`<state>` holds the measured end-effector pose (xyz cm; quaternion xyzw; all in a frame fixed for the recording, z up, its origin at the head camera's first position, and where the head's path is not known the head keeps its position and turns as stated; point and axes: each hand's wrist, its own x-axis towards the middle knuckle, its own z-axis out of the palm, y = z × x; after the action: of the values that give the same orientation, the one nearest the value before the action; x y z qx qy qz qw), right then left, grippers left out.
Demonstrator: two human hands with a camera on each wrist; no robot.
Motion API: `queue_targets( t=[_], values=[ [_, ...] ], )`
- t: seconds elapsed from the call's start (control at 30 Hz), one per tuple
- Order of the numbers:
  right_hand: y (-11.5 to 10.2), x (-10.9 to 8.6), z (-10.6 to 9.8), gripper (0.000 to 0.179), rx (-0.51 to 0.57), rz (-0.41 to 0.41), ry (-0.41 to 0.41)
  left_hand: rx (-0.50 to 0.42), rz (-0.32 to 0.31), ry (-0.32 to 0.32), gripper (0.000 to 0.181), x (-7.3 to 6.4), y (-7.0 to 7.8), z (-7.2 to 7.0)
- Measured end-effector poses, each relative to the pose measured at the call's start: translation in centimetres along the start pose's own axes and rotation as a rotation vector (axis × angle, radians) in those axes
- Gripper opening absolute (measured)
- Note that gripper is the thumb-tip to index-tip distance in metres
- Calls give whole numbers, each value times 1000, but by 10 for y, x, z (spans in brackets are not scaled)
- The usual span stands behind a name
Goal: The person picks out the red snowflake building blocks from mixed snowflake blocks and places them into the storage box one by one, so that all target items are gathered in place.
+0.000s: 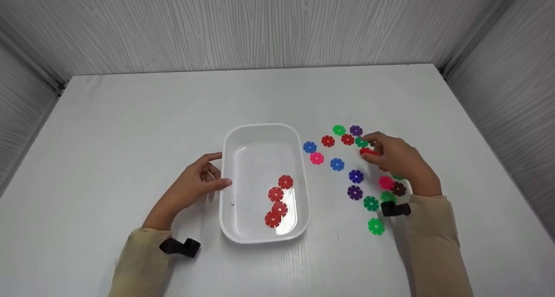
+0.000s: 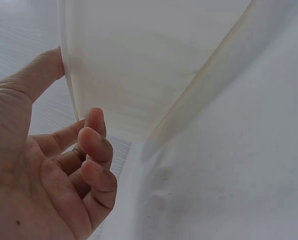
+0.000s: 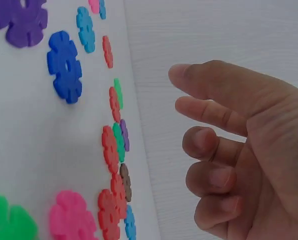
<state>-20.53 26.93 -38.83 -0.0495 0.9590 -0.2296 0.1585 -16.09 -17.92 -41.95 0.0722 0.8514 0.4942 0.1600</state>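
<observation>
Wood-grained walls [image 1: 260,28] enclose a white bench [image 1: 130,115]; centre, the left hand [image 1: 186,190] pinches a smooth tray [image 1: 251,162]; right, the right hand's [image 1: 399,160] grip parts above notched discs [image 1: 337,164].

The right hand [image 3: 254,145] is pointing its thumb [image 3: 214,80] and index finger [image 3: 214,112] toward a white surface [image 3: 64,145], while the other three fingers are curling toward the palm. Beyond the fingertips, flat notched discs are lying on that surface. Out from the curled fingers, two red discs [image 3: 107,205] are overlapping in view, and a brown disc [image 3: 126,182] is sitting just beside them. Farther from the hand, a deep blue disc [image 3: 60,75] and a pink disc [image 3: 73,220] are lying well apart. Behind the fingers, a pale grained panel [image 3: 189,30] is showing.
</observation>
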Motion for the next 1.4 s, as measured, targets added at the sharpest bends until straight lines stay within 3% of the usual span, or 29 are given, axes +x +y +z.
queue_targets(
  t=[0.27,0.8,1.13,1.4],
  values=[
    [18,6,4,61,-45,71,-50,-12,2,-1,74,2,-1,1],
    [24,8,11,60,-67,105,-86,-14,11,-4,74,1,-4,2],
    [18,7,14,44,-130,58,-23,7,15,7,72,-1,-4,0],
    [16,8,14,42,-98,103,-36,12,14,3,73,-1,-1,-1]
  ],
)
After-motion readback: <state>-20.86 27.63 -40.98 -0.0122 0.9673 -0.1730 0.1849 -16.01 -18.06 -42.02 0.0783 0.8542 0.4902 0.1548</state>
